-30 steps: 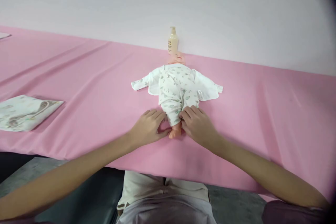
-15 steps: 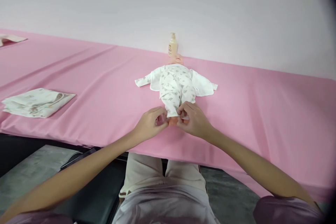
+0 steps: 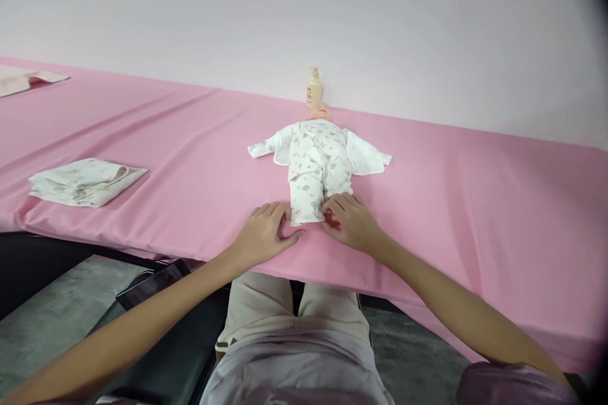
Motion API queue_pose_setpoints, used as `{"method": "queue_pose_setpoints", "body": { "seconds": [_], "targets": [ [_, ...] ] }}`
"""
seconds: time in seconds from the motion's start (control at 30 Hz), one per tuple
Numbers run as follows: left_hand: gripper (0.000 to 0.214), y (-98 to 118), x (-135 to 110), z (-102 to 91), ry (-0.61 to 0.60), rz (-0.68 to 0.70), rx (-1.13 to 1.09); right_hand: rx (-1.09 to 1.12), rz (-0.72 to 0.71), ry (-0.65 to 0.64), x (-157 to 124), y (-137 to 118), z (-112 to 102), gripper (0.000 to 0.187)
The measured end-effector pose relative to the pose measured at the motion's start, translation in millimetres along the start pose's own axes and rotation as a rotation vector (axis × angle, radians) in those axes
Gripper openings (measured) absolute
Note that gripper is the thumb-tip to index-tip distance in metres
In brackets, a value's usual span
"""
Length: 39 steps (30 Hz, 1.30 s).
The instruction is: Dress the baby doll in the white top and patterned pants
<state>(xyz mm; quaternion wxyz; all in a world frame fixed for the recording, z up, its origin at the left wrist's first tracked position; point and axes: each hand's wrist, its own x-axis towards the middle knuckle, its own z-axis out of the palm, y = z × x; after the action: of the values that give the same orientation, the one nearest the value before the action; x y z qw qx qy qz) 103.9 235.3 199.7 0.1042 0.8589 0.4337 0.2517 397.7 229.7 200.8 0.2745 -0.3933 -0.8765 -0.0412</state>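
Observation:
A doll (image 3: 325, 112) lies on its back in a white printed baby top (image 3: 363, 153) and matching trousers (image 3: 306, 193). Its feet are toward me, its sleeves spread to both sides. The left trouser leg hangs straight, its cuff covering the foot. Beside that cuff is my left hand (image 3: 260, 232), fingers at its left edge and thumb apart below, holding nothing. My right hand (image 3: 354, 221) has its fingertips closed on the cloth at the inner side of the cuffs. It hides the end of the right trouser leg; a little orange shows between its fingers.
A pump bottle (image 3: 314, 88) stands behind the doll's head, by the white wall. On the pink sheet (image 3: 199, 177) lie a folded printed cloth (image 3: 88, 182) at left and a pale pink cloth (image 3: 23, 79) farther back. A dark flat device (image 3: 154, 281) rests on the black seat below.
The left trouser cuff has come down toward me, covering the orange foot that showed before. My left hand has let go and opened, shifting slightly left. The right hand stays at the cuffs.

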Motion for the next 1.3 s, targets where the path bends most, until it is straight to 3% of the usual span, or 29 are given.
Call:
{"method": "queue_pose_setpoints", "body": {
  "seconds": [0.07, 0.17, 0.33, 0.53, 0.67, 0.73, 0.83, 0.93, 1.07, 1.3],
  "targets": [
    [0.037, -3, 3, 6.2, 0.001, 0.018, 0.039, -0.045, -0.041, 0.004, -2, 2, 4, 0.009],
    [0.025, -6, 5, 9.8, -0.031, 0.072, 0.035, -0.028, -0.132, 0.04, -4, 0, 8, 0.011],
    [0.014, 1, -4, 0.2, -0.042, 0.102, -0.018, 0.085, -0.169, 0.103, -5, -4, 7, 0.016],
    [0.022, 11, -21, -13.5, -0.026, 0.082, 0.085, 0.112, -0.236, 0.056, -5, 13, -21, 0.015],
    [0.034, 20, -21, -15.7, 0.054, 0.104, 0.102, 0.085, -0.077, 0.029, -20, 47, -41, 0.015],
    [0.041, 30, -12, -13.4, 0.091, 0.153, 0.093, 0.053, 0.038, 0.006, -30, 64, -42, 0.014],
    [0.03, 49, 12, -3.8, 0.104, 0.256, 0.169, 0.012, 0.123, -0.046, -43, 79, -32, 0.01],
    [0.022, 65, 44, 10.6, 0.012, 0.265, 0.336, -0.011, 0.11, -0.098, -47, 78, -19, 0.012],
    [0.017, 76, 77, 27.7, -0.151, 0.188, 0.468, 0.009, 0.158, -0.071, -44, 66, -11, 0.013],
    [0.015, 73, 85, 34.0, -0.135, 0.164, 0.436, 0.216, 0.186, 0.041, -41, 62, -9, 0.002]
  ]
}}
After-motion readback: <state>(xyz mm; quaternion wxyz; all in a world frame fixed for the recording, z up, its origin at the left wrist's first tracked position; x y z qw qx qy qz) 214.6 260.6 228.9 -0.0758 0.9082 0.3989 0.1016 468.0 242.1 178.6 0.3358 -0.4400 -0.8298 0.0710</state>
